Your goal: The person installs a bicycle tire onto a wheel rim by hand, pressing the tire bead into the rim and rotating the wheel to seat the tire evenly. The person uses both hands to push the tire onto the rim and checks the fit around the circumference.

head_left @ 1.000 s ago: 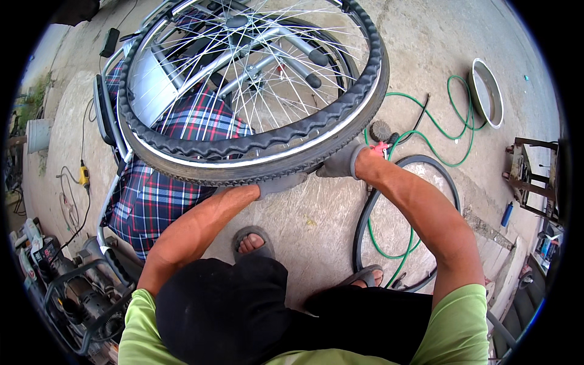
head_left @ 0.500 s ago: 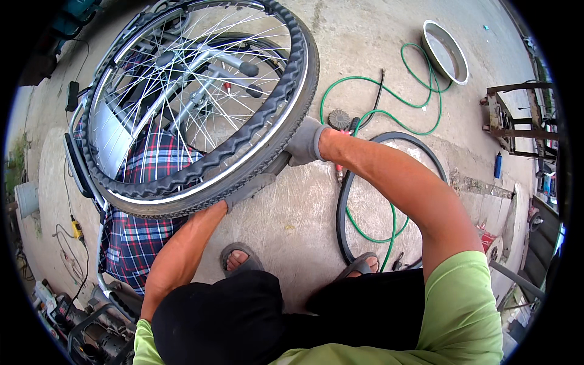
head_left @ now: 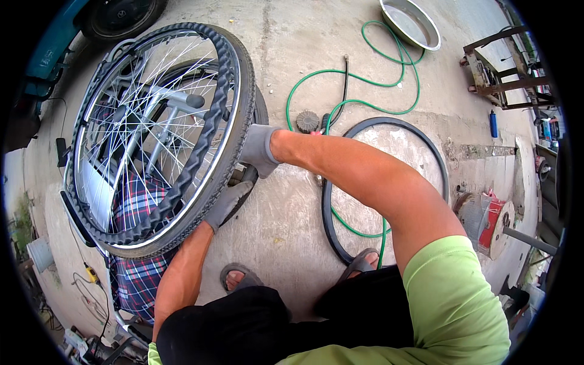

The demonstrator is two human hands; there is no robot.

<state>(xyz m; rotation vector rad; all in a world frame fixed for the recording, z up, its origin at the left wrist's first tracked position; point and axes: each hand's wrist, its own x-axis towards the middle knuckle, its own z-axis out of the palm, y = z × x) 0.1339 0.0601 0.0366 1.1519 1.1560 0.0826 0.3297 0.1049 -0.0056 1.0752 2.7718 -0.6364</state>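
Note:
A wheelchair lies on its side at my left, with a large spoked wheel [head_left: 176,210] uppermost. The wheel has a black wavy hand rim [head_left: 210,131] and a black knobbly tyre [head_left: 242,100]. My right hand [head_left: 258,150], in a grey glove, grips the tyre's near right edge; its fingertips are hidden behind the rubber. Just below it, my gloved left hand [head_left: 228,204] is closed against the tyre's lower edge, its fingers partly hidden. Beneath the wheel shows the plaid seat fabric [head_left: 143,204].
A loose black tyre [head_left: 446,167] lies on the concrete to my right, crossed by a green hose [head_left: 365,234]. A round, dark ridged part [head_left: 306,121] is nearby. Farther off are a metal basin [head_left: 432,33], a rusty frame [head_left: 505,85] and a blue bottle [head_left: 493,123]. A reel [head_left: 499,222] stands right.
My view has shifted, so the wheel appears farther left and lower. Both hands stay at the tyre; the left hand sits closer beneath the right, with its fingers more turned up.

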